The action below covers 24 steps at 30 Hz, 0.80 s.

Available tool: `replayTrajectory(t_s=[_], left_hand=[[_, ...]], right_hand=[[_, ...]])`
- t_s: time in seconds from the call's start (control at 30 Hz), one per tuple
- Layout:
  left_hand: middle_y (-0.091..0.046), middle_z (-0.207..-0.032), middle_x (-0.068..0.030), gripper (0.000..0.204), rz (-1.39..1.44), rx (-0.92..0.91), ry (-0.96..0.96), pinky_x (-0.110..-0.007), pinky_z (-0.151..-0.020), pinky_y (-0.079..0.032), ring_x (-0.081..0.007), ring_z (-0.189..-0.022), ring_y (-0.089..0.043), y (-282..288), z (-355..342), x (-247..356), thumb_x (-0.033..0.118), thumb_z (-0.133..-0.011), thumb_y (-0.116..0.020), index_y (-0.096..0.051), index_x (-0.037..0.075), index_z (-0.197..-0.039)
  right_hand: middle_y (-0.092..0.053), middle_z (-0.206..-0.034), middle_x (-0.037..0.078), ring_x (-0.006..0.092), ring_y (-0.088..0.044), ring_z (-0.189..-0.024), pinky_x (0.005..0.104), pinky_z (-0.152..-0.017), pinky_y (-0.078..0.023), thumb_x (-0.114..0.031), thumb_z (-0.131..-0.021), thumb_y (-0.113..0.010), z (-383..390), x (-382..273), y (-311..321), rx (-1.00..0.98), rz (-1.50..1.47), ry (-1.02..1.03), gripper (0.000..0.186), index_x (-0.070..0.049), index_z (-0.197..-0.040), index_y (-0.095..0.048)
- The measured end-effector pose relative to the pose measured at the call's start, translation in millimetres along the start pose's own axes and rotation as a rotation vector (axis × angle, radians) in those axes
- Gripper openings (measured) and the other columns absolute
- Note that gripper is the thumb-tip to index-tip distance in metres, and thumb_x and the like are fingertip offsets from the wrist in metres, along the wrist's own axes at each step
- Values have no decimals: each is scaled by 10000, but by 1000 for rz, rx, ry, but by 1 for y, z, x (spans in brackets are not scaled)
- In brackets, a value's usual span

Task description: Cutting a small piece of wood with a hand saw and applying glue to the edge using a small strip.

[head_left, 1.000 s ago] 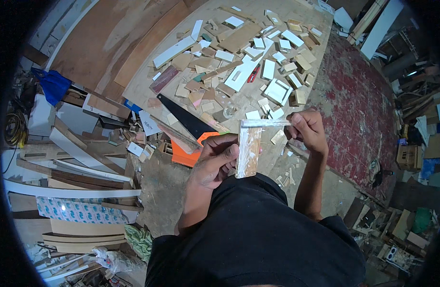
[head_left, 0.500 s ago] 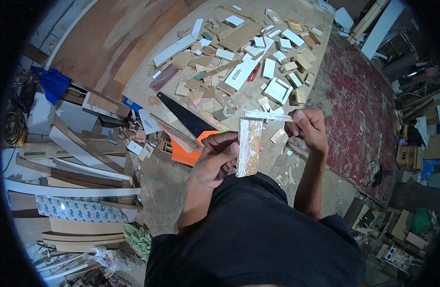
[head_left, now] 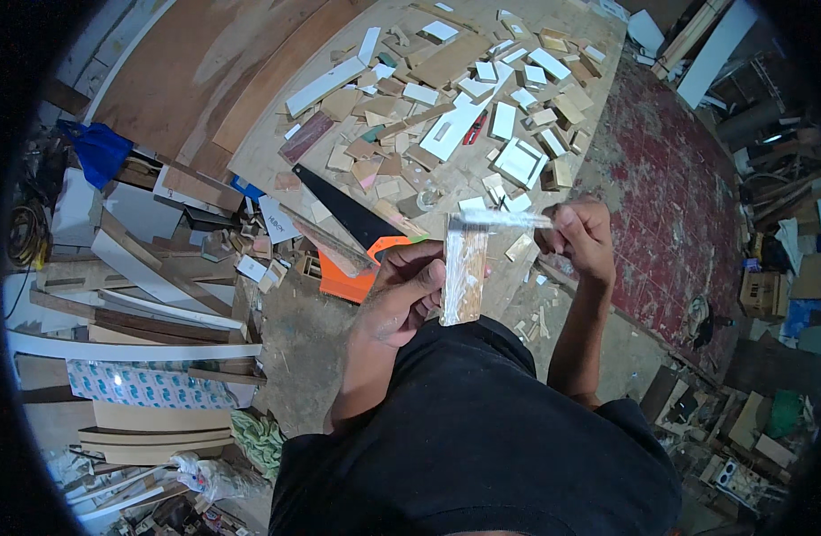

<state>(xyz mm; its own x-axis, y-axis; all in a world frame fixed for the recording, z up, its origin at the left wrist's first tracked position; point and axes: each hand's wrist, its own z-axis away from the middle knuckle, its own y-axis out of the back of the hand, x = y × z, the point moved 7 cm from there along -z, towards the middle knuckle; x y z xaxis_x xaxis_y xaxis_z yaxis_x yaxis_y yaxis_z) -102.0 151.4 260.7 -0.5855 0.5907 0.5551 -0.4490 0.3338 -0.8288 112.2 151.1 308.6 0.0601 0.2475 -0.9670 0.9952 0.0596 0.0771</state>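
Observation:
My left hand [head_left: 402, 295] grips a narrow upright strip of light wood [head_left: 464, 272] by its left edge, just in front of my chest. A band of clear film or tape [head_left: 500, 217] runs from the strip's top end to the right. My right hand [head_left: 582, 237] pinches the far end of that film and holds it stretched level. Both hands are over the near edge of a plywood work board [head_left: 464, 179].
A handsaw [head_left: 348, 219] with a black blade and an orange handle lies on the board beside my left hand. Many small wood offcuts [head_left: 482, 98] litter the board. Planks and boards [head_left: 134, 295] are stacked at left. A red carpet [head_left: 670, 196] lies at right.
My right hand has drawn the film a little further to the right from the strip's top. The left hand and the wood strip have stayed almost in place.

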Motion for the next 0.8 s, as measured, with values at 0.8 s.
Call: replayTrajectory(t_s=[0.8], left_hand=[[-614,-1128,-231,401,-133,54,-120,-332,-809,-523,-236,-993,-621,-9,2,8,220,-859,-657,-560,-15,-1170]], right_hand=[[-410,-468,-26,66,-333,-411,266,-400,-246,-310,-970,-487,44,7,-25,-297,-118,-168,496,-56,-544,-492]])
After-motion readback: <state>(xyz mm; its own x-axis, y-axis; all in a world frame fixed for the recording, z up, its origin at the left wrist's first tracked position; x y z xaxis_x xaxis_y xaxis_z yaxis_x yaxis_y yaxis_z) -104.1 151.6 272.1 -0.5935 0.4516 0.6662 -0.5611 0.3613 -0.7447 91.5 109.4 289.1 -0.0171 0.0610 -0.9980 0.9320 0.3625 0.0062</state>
